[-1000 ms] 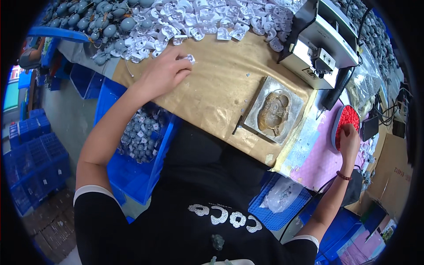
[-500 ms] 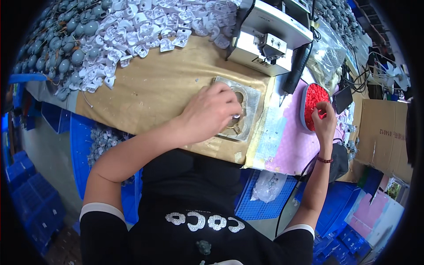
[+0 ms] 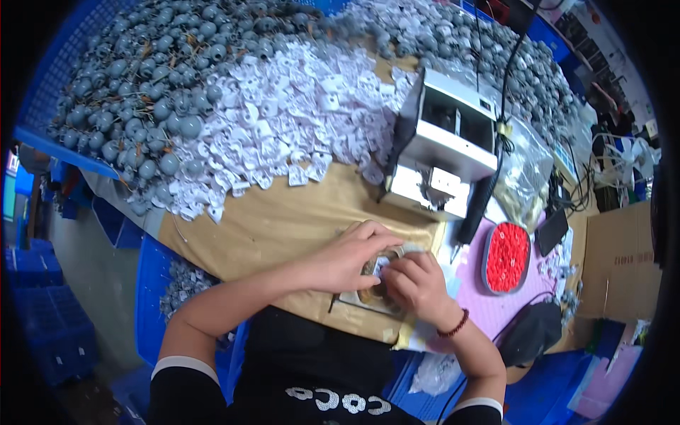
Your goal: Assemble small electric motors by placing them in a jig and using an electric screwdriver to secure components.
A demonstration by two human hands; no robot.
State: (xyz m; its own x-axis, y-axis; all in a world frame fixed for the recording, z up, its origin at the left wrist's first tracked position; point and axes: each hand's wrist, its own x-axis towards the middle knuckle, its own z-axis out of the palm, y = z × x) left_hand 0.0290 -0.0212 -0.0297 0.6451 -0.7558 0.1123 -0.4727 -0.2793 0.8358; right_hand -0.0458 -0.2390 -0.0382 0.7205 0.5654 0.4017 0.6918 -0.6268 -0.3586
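Observation:
A metal fixture plate (image 3: 347, 300) with a rounded hollow lies on the brown-covered bench in front of me. Over it, my left hand (image 3: 347, 261) has its thumb and fingers around a small white plastic part (image 3: 381, 266) sitting in the hollow. From the right, my right hand (image 3: 418, 283) comes in with fingertips pinched together at that same part. Whatever the right fingertips hold is hidden. To the right stands an oval tray (image 3: 485, 269) full of small red pieces (image 3: 506, 256).
White plastic parts (image 3: 283, 120) are heaped across the back, beside a pile of grey round parts with wires (image 3: 142, 106). A silver box-shaped machine (image 3: 453, 145) stands behind the fixture. A black screwdriver-like tool (image 3: 482, 202) leans beside it. A cardboard box (image 3: 616, 262) is far right.
My right hand has left the red pieces and come left to the fixture, where it meets my left hand. The view has shifted, showing more of the bench's far side.

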